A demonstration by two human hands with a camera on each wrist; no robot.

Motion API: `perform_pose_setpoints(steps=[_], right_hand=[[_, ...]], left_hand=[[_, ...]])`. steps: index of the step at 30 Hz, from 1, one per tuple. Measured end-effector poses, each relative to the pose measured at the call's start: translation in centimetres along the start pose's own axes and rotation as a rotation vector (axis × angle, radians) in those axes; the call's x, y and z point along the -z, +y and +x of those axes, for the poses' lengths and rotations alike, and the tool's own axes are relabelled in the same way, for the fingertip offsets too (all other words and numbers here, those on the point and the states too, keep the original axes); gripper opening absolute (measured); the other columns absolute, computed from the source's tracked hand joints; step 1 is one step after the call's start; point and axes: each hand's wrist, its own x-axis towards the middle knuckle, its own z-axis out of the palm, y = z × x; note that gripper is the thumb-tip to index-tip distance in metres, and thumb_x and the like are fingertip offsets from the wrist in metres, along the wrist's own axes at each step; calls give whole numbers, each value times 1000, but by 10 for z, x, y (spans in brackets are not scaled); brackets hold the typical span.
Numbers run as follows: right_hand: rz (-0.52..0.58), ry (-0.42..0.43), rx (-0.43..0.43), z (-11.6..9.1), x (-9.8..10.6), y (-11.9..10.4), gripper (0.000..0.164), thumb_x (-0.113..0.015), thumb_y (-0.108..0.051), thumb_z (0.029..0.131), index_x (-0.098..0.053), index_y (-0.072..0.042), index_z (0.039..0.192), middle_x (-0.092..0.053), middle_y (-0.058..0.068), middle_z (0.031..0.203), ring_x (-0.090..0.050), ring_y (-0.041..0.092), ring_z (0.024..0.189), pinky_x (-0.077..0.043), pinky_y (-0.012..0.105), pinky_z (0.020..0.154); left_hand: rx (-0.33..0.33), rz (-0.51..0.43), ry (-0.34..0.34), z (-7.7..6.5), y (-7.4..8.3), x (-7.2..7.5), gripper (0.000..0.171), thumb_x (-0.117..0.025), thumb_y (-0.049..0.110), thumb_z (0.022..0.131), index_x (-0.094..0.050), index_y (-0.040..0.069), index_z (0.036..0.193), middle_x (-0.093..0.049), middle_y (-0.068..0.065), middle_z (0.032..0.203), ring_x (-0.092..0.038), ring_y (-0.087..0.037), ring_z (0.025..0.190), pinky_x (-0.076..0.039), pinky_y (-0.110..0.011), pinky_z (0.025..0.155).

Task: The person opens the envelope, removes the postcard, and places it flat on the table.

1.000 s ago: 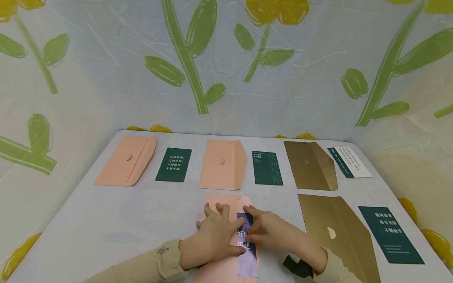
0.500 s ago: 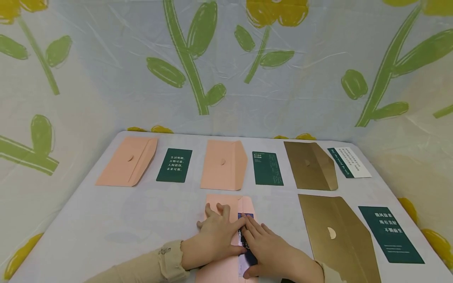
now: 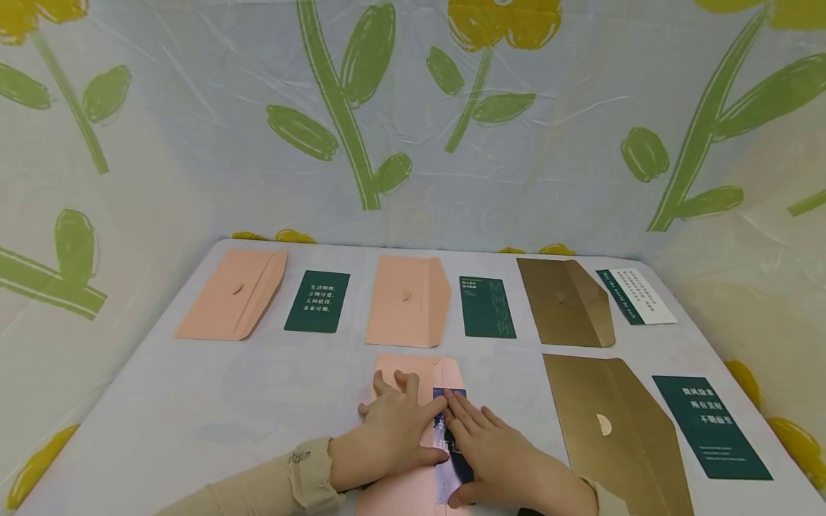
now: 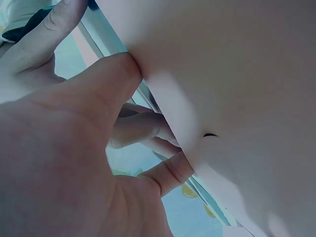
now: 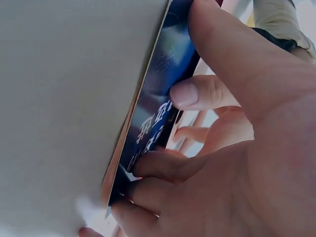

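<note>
A pink envelope [image 3: 403,494] lies at the front middle of the table, flap to the right. Along its mouth lies a purple and dark blue card [image 3: 444,484] with white characters. My left hand [image 3: 392,438] rests spread over the envelope, thumb and index finger reaching across its mouth edge onto the card. My right hand [image 3: 495,459] lies over the card's right side with straight fingers, thumb at the near end. In the right wrist view, the fingers [image 5: 148,192] press along the card [image 5: 160,74], hiding part of it. The left wrist view shows the envelope's broad pink face [image 4: 256,74].
Behind lie two more pink envelopes [image 3: 222,308] [image 3: 395,315], a brown envelope [image 3: 548,315], two green cards [image 3: 316,319] [image 3: 484,315] and a green and white card [image 3: 652,301]. Right of my right hand are a larger gold-brown envelope [image 3: 619,401] and a green card [image 3: 703,451].
My right hand has turned from pinched fingers at the card to lying over it with straight fingers, and its wrist moved nearer the front edge. My left hand has stayed in place.
</note>
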Motion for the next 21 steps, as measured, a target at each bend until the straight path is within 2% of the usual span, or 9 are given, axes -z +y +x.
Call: perform_pose_setpoints(steps=[10,16,21], right_hand=[[51,-7,-25,-6,1,10,110,-73,-67,73,-37,3,150,-15,19,163,-18,32,149,-30,58,110],[117,-9,-30,-5,4,9,109,-75,-63,76,-31,0,154,-12,18,164,-16,33,150,-28,59,111],[148,14,13,-4,3,10,107,-74,-59,79,-26,-3,156,-10,19,164,-13,34,150,-27,61,110]], left_hand=[[-9,-2,20,2,-1,-2,74,-56,83,76,-50,37,134,-44,-28,130,-47,-67,112,-53,-60,51],[-6,-14,14,2,0,-2,77,-56,82,77,-48,38,140,-43,-29,132,-46,-67,114,-53,-60,52],[-7,-34,8,2,0,-1,76,-57,81,77,-49,39,140,-42,-28,134,-43,-68,116,-53,-61,53]])
